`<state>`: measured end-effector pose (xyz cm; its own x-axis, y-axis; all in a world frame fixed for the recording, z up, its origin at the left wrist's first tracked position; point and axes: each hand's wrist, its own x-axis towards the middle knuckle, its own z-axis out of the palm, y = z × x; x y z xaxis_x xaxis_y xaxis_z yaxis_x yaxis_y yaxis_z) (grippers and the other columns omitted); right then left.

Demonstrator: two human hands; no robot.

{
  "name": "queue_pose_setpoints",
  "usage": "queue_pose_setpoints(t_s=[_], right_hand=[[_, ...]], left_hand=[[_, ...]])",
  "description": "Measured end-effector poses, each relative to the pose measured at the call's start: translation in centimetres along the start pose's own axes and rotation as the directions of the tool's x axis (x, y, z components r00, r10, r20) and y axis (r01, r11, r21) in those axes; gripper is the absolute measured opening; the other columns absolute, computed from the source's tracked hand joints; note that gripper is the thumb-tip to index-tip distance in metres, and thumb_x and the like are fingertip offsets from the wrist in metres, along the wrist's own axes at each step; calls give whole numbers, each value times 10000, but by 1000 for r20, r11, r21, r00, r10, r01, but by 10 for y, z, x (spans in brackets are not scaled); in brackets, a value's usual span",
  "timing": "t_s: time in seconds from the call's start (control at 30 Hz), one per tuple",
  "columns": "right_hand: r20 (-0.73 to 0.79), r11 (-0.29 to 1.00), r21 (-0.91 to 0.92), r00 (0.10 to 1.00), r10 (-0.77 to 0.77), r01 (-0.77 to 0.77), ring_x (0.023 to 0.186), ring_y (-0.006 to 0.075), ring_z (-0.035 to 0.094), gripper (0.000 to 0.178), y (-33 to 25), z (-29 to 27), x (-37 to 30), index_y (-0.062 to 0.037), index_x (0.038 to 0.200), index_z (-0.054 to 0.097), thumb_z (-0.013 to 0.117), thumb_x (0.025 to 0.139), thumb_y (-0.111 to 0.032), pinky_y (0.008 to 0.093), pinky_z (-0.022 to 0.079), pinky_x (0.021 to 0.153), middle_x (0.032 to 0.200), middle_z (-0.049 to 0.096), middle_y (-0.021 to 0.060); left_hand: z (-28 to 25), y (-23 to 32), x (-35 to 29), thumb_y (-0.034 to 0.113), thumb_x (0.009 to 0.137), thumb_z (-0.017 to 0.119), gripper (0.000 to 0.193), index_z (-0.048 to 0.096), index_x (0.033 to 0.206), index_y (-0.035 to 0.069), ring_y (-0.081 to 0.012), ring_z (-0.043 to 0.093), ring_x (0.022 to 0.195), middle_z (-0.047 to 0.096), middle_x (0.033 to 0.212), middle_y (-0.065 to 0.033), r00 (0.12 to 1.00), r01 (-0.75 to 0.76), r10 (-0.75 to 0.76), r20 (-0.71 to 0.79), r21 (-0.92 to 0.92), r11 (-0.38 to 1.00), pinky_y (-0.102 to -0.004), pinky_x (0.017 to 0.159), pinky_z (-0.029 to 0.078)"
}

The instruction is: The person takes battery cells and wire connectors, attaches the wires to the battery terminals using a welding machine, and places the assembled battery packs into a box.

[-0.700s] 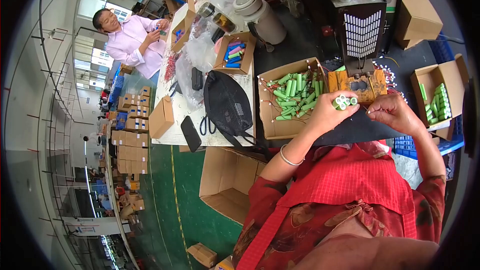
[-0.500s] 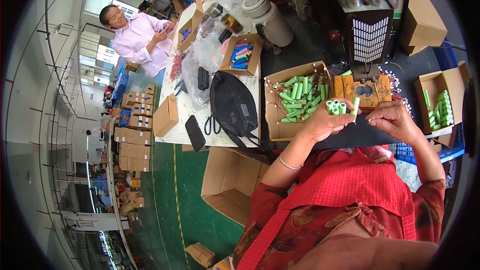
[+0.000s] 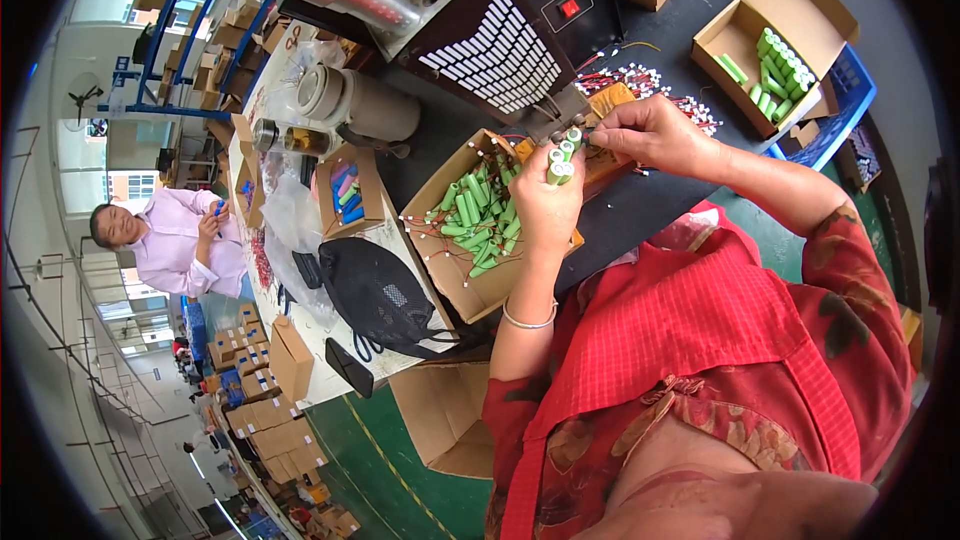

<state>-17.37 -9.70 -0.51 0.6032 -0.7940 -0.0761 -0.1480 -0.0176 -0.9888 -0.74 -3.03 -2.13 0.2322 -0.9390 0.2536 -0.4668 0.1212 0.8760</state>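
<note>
My left hand (image 3: 546, 208) is closed around several green battery cells (image 3: 561, 172), their pale ends facing up. It holds them beneath the tip of a black vented bench machine (image 3: 497, 52), which looks like a spot welder. Beside those cells, my right hand (image 3: 655, 140) has its thumb and fingers pinched together; anything between them is too small to make out. An orange-yellow block (image 3: 610, 98) sits under the machine's tip, partly covered by my hands. Left of my left hand stands a carton (image 3: 498, 298) of green cells (image 3: 468, 208) with red wire leads.
White-tipped wire leads (image 3: 672, 90) lie beyond my right hand. An open carton (image 3: 712, 32) of green cells stands far right, near a blue crate (image 3: 850, 100). At left are a black mesh bag (image 3: 375, 295), a phone (image 3: 348, 368), a grey jug (image 3: 375, 105) and a co-worker (image 3: 190, 240).
My view has turned and come nearer the machine. Both hands have moved up to its tip, and the cell that stood apart at my left fingertips is now among the others near the tip.
</note>
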Motion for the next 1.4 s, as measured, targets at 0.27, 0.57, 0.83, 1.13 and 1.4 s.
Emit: queue_pose_setpoints(t_s=[0.27, 0.57, 0.83, 1.13, 1.4], right_hand=[[28, 994, -106, 999, -32, 35, 525, 45, 484, 226, -5, -1, 12, 1, 810, 638, 599, 844, -219, 221, 399, 465, 556, 519, -12], [45, 996, -38, 996, -74, 76, 495, 60, 508, 296, -7, -5, 9, 18, 834, 619, 553, 874, -267, 231, 421, 445, 581, 557, 16], [-196, 726, -670, 906, -374, 154, 656, 217, 625, 129, 51, -115, 9, 1, 837, 627, 550, 757, -65, 302, 489, 613, 719, 629, 126], [10, 462, -880, 977, -214, 110, 760, 339, 558, 96, 102, -108, 15, -23, 671, 600, 545, 657, -100, 417, 462, 695, 744, 558, 173], [-52, 571, -816, 972, -228, 91, 685, 329, 572, 74, 65, -115, -7, -2, 669, 610, 558, 651, -52, 386, 464, 630, 675, 571, 178]], left_hand=[[10, -4, 3, 44, 732, 671, 176, 606, 878, -30, -121, 580, 627, 619, 706, -85, 990, -99, 102, -98, 31, 995, -260, 579, 457], [5, -5, 3, 74, 730, 690, 138, 606, 771, -28, -95, 561, 566, 612, 632, -63, 996, -28, 25, -90, -41, 999, -266, 533, 447], [-89, -27, -8, -30, 765, 604, 507, 416, 1234, 16, -78, 497, 742, 516, 1046, -54, 889, 254, -439, -131, -656, 711, -201, 566, 386], [-116, -59, -45, -59, 802, 557, 429, 414, 1201, 9, -190, 521, 977, 525, 1018, -95, 816, 273, -577, 36, -904, 329, -320, 885, 448], [-94, -52, -57, 67, 808, 614, 253, 533, 1047, 47, -202, 582, 925, 588, 1012, -101, 860, 443, -393, 327, -859, 256, -310, 771, 507]])
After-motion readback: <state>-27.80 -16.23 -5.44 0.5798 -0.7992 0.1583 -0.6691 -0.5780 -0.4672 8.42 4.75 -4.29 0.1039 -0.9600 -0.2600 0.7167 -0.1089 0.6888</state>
